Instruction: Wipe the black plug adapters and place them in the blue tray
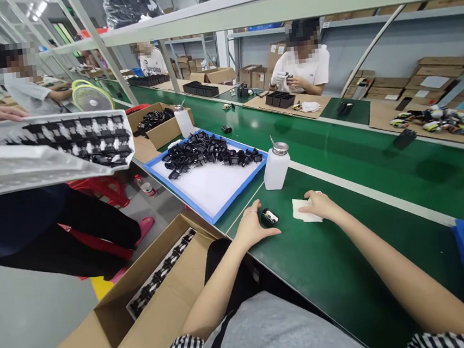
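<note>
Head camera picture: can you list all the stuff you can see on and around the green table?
small plug part: one, black, on the green table at the left hand's fingertips
wipe: one, white, under the right hand
pump bottle: one, white, beside the blue tray
blue tray: one, white inside, heap of black plugs at its far end
cardboard box: one, brown, lower left, rows of black parts inside
co-worker: one, white shirt, across the belt
left hand: one, resting on the table
right hand: one, flat on the wipe
</note>
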Demonstrator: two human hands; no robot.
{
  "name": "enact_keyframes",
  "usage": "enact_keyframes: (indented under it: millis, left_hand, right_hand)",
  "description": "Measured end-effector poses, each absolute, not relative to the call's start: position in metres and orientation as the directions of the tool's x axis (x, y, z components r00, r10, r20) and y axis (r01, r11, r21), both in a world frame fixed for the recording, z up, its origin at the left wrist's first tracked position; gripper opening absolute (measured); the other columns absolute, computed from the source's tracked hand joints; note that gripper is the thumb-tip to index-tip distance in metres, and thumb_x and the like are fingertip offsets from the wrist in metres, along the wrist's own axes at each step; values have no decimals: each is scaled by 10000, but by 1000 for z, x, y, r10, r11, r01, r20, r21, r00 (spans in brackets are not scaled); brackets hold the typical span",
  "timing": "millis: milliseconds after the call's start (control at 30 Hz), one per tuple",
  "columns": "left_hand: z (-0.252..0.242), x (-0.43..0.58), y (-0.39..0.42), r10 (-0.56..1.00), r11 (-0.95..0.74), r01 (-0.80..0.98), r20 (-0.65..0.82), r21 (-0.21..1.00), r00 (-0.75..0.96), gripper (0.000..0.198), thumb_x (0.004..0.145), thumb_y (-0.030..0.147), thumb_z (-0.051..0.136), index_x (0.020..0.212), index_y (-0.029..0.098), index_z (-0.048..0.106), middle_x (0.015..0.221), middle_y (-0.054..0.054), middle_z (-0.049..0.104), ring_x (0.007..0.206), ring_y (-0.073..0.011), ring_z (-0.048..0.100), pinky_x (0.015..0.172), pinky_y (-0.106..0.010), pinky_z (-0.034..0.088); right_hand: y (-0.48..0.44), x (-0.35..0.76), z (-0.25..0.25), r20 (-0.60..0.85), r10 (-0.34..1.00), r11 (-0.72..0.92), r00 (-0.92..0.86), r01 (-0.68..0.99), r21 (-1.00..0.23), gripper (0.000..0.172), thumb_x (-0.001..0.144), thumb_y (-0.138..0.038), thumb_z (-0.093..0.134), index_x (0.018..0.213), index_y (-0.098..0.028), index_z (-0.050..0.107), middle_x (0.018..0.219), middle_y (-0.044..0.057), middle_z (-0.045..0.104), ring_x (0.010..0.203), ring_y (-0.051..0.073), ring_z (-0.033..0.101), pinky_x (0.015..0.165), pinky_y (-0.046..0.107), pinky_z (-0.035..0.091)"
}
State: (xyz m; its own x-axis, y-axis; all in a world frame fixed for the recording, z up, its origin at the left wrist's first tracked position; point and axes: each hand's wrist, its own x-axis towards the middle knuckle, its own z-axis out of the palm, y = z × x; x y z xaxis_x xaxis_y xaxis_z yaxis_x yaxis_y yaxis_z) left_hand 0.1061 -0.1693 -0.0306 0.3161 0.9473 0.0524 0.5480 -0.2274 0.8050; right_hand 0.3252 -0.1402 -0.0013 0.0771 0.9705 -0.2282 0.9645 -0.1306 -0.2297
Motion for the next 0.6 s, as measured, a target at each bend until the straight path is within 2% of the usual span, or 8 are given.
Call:
enact_keyframes:
  millis: [33, 100, 167, 267, 400, 500, 600]
  left_hand:
    - [-31, 111, -171, 959, -201, 555, 46, 807, 281, 913, 423, 424, 678, 1183, 119, 273, 1131, -128, 447, 1075, -263, 371, 894, -383, 309]
    - [-34, 120, -175, 980, -148, 578, 41, 803, 194, 905, 418, 437, 676, 1164, 99, 290, 1117, -140, 449, 1079, -280, 355, 894, -392, 301]
    - [-38, 127, -179, 991, -122, 598, 62, 792, 119, 794, 456, 417, 663, 1111, 97, 348, 1082, -132, 467, 1070, -274, 359, 891, -382, 303]
    - [-42, 131, -183, 990, -138, 608, 123, 782, 66, 659, 493, 388, 646, 1042, 118, 399, 1045, -113, 475, 1040, -252, 383, 879, -366, 316]
    - [-44, 131, -183, 980, -188, 629, 183, 755, 73, 506, 519, 335, 634, 950, 144, 451, 996, -86, 486, 995, -237, 416, 863, -364, 326]
    - [-45, 131, -182, 976, -205, 635, 204, 744, 76, 439, 542, 307, 617, 922, 148, 465, 982, -79, 490, 986, -239, 423, 853, -368, 333]
    - [-45, 132, -182, 975, -208, 634, 207, 745, 77, 428, 558, 318, 606, 925, 151, 464, 984, -77, 496, 999, -240, 415, 861, -360, 329]
  right_hand:
    - [-141, 326, -3, -236, 970, -121, 62, 962, -246, 240, 579, -308, 582, 757, -151, 543, 794, 115, 564, 779, 264, 531, 566, 297, 413]
    - [-143, 320, -3, -225, 973, -105, 41, 955, -278, 113, 610, -286, 548, 646, -186, 509, 679, 56, 562, 672, 217, 543, 517, 267, 398]
    - [-145, 307, 0, -186, 982, -90, 33, 947, -309, 94, 665, -287, 488, 696, -197, 489, 673, 32, 563, 656, 195, 541, 527, 261, 394]
    - [-149, 280, 1, -58, 998, -39, 15, 900, -434, 198, 723, -293, 417, 896, -201, 445, 793, 30, 579, 702, 176, 548, 589, 262, 409]
    - [-161, 252, -7, 151, 981, 192, -121, 717, -670, 367, 718, -269, 416, 1079, -230, 364, 977, 28, 551, 836, 181, 537, 693, 289, 417]
    - [-173, 253, -15, 155, 969, 247, -194, 681, -690, 393, 713, -262, 408, 1104, -244, 369, 993, 31, 546, 875, 191, 524, 734, 325, 411]
    - [-184, 271, -17, 131, 979, 202, -155, 693, -692, 367, 708, -280, 410, 1073, -237, 414, 974, 44, 548, 890, 206, 513, 764, 355, 397]
